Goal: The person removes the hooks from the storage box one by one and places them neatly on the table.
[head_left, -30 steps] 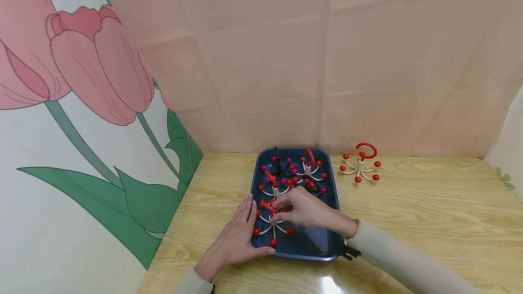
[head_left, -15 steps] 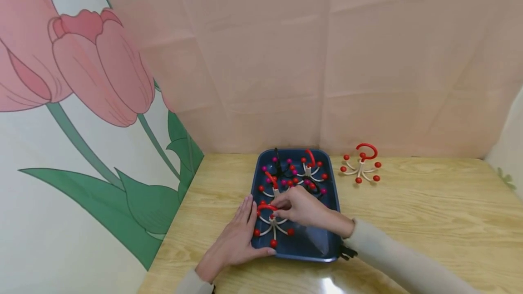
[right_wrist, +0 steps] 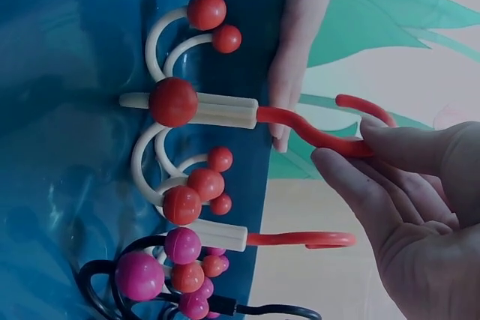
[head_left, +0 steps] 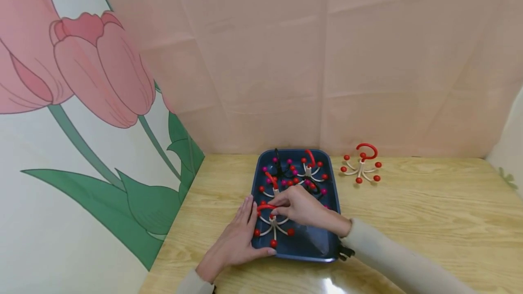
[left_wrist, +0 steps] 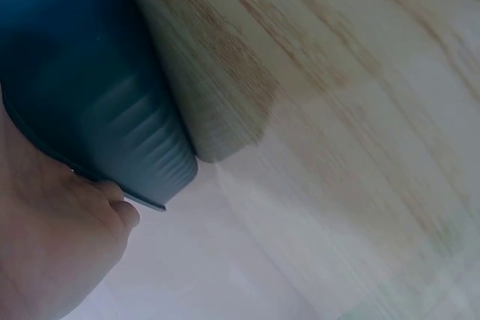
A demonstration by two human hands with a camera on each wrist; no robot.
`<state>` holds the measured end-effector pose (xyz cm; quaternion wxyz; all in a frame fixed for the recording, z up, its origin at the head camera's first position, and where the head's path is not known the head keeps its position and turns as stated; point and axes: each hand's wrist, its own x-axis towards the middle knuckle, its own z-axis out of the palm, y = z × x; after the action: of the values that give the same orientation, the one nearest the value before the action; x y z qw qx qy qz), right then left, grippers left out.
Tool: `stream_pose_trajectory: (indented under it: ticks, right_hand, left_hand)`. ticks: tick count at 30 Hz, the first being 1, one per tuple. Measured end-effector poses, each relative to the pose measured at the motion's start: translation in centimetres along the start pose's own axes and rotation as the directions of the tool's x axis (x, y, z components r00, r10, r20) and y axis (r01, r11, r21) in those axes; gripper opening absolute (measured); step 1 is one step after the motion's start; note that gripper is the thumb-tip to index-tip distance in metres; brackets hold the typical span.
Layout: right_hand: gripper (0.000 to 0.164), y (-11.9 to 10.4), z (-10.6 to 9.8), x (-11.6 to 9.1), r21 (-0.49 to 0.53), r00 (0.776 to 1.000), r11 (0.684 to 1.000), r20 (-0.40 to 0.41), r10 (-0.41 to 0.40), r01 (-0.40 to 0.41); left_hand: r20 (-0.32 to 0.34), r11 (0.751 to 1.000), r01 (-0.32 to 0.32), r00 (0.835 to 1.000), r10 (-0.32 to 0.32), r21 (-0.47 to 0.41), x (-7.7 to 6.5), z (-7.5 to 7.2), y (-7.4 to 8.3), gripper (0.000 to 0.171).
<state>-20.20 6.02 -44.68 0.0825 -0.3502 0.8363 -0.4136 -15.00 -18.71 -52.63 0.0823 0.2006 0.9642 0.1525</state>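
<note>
In the head view, my right hand (head_left: 300, 208) pinches the red hook of a multi-arm hanging hook (head_left: 273, 222), whose white curved arms end in red balls. It stands upright in the near left of a blue tray (head_left: 306, 258). The right wrist view shows thumb and fingertips on the bend of the red hook (right_wrist: 311, 131). My left hand (head_left: 234, 242) lies along the tray's left side, fingers straight, thumb over the near rim. Only part of that hand (left_wrist: 67, 237) shows in the left wrist view, against the tray's outer wall (left_wrist: 112, 110).
Behind it in the tray stand more white hanging hooks (head_left: 308, 171) and black ones with magenta balls (head_left: 278, 167), close together. Another white-and-red hanging hook (head_left: 362, 169) stands on the wooden table (head_left: 429, 212), right of the tray. A pinkish cloth (head_left: 261, 80) hangs behind.
The red hook in my right hand has turned on its stem, from a slant to a broader sideways arc. My right hand has shifted slightly left; my left hand keeps its place.
</note>
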Motion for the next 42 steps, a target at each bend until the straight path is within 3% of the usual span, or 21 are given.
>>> stream_pose_trajectory:
  ticks: [20,37,42]
  right_hand:
    - [0.02,0.4,-0.3,-0.6,0.132,0.999,0.991,-0.026,0.033,-0.029]
    - [0.021,-1.2,-2.5,-1.4,0.08,0.997,0.996,-0.067,0.041,-0.035]
    - [0.022,-2.0,-3.6,-2.0,0.073,0.993,0.997,-0.112,0.024,-0.016]
  left_hand:
    - [-0.005,1.0,0.01,1.0,-0.01,-0.008,-0.1,0.1,0.1,0.131]
    - [-0.011,1.0,0.01,1.0,-0.01,-0.001,-0.1,0.3,0.0,0.134]
    - [0.002,1.0,0.017,1.0,-0.017,0.004,0.0,0.1,0.0,0.134]
